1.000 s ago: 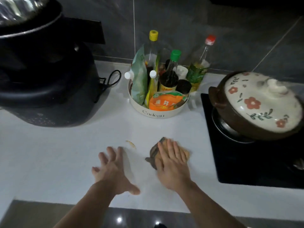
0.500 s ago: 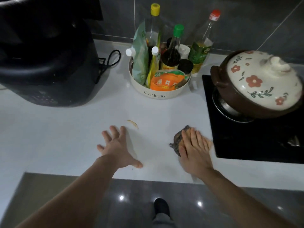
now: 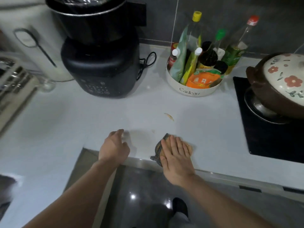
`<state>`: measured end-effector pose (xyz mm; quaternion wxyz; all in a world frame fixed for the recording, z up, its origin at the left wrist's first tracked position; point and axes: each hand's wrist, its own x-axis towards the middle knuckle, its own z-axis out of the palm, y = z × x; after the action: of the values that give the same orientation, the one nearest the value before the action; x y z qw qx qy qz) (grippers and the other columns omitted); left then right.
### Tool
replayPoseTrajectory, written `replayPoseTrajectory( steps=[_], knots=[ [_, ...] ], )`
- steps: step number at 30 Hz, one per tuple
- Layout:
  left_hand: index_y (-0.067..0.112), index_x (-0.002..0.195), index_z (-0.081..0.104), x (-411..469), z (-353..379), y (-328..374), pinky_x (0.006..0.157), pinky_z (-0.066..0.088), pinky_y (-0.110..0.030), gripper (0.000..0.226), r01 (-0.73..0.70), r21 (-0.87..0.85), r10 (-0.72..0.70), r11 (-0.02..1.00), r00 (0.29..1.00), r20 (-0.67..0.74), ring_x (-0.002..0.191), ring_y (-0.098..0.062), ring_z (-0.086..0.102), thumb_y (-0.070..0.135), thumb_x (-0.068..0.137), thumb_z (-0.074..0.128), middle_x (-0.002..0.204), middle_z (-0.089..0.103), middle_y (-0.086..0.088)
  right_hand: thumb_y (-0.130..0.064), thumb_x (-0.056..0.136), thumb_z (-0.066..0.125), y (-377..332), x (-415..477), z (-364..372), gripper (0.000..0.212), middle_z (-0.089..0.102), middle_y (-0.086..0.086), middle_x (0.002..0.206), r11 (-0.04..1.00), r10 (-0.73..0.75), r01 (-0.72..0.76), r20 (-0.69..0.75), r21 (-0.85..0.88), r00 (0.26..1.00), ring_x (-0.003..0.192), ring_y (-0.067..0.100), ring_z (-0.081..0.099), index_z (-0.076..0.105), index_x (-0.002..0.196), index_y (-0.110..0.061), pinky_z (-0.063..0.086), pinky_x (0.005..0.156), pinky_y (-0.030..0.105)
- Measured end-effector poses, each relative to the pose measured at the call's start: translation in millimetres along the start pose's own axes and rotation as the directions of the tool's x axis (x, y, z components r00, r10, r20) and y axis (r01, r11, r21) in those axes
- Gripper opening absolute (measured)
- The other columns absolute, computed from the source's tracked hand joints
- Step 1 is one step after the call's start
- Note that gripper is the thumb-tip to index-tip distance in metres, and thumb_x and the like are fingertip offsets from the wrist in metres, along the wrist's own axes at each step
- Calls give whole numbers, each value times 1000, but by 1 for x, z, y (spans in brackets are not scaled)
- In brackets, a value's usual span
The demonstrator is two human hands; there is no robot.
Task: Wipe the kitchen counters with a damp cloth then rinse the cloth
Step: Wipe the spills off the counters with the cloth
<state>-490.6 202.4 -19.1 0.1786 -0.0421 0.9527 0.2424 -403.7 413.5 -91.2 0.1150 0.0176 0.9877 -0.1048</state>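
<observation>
A small brown and dark patterned cloth (image 3: 158, 149) lies on the white counter (image 3: 205, 129) close to its front edge. My right hand (image 3: 176, 156) presses flat on the cloth with straight fingers and covers most of it. My left hand (image 3: 115, 146) rests on the counter to the left of the cloth, fingers loosely curled, holding nothing. A small brownish scrap (image 3: 169, 116) lies on the counter beyond the cloth, and a faint damp mark (image 3: 139, 137) shows between my hands.
A black cooking appliance (image 3: 100, 63) with a cord stands at the back left, a white appliance (image 3: 32, 43) beside it. A round white caddy (image 3: 192, 90) of bottles and packets sits at the back. At right, a floral-lidded clay pot (image 3: 279, 83) sits on the black cooktop (image 3: 271, 139).
My right hand slid the cloth from near the cooktop back left toward the counter's front edge. My left hand's spread fingers have curled. The view pulled back and to the left.
</observation>
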Motion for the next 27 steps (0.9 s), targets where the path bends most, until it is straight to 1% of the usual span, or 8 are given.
replayPoseTrajectory(
  steps=[4,10,14,17,19,22,24,27],
  knots=[
    [22,138,41,-11,-24,-69,102,42,-47,65,170,122,-155,978,981,-116,131,-30,38,49,83,63,141,41,-7,-51,85,-4,-57,53,-2,74,-9,10,162,999,-35,34,24,13,999,149,30,-12,2,155,-27,-12,119,42],
    [27,138,33,-34,-43,-153,106,37,-39,89,195,248,-164,949,977,-139,132,-21,38,75,69,60,141,36,2,-44,101,15,-150,126,-3,60,-16,8,162,974,-217,221,80,-56,973,148,27,-18,-6,154,-28,-12,119,43],
    [22,148,29,-35,-39,-167,119,17,-43,105,187,257,-159,948,979,-127,141,-21,26,81,64,52,152,27,3,-43,101,19,-228,155,11,55,-8,6,163,922,-380,384,58,-59,923,149,26,-10,4,154,-34,-9,120,41],
    [22,144,36,-31,-45,-169,120,12,-47,99,167,270,-133,948,981,-142,136,-22,31,82,66,46,147,34,3,-29,102,34,-278,164,20,47,19,0,161,808,-584,584,-28,74,811,149,22,11,34,148,-33,2,119,35],
    [21,149,29,-32,-46,-173,120,3,-54,100,163,243,-143,956,985,-99,143,-23,23,79,70,46,154,26,0,-19,101,40,-290,170,23,40,41,2,151,784,-553,550,-79,287,829,142,24,30,49,140,-24,15,117,33],
    [23,151,24,-37,-47,-176,118,-3,-60,96,154,239,-150,959,988,-33,149,-22,12,76,74,47,159,17,-2,-19,102,39,-273,182,-1,39,57,8,136,716,-302,259,-47,648,952,127,27,50,50,140,-15,36,107,30],
    [25,146,30,-37,-50,-175,118,-1,-59,86,146,238,-142,960,989,-35,147,-22,17,73,77,49,156,21,-3,-18,103,38,-242,182,-21,41,53,8,140,753,-209,211,-77,624,975,130,26,48,44,144,-15,34,104,26],
    [26,140,36,-37,-49,-172,119,3,-56,71,132,215,-121,968,991,-63,145,-24,20,66,82,48,152,26,-4,-15,103,36,-193,166,-24,45,33,3,154,873,-340,335,-50,354,939,145,22,26,36,148,-16,15,115,24]
  ],
)
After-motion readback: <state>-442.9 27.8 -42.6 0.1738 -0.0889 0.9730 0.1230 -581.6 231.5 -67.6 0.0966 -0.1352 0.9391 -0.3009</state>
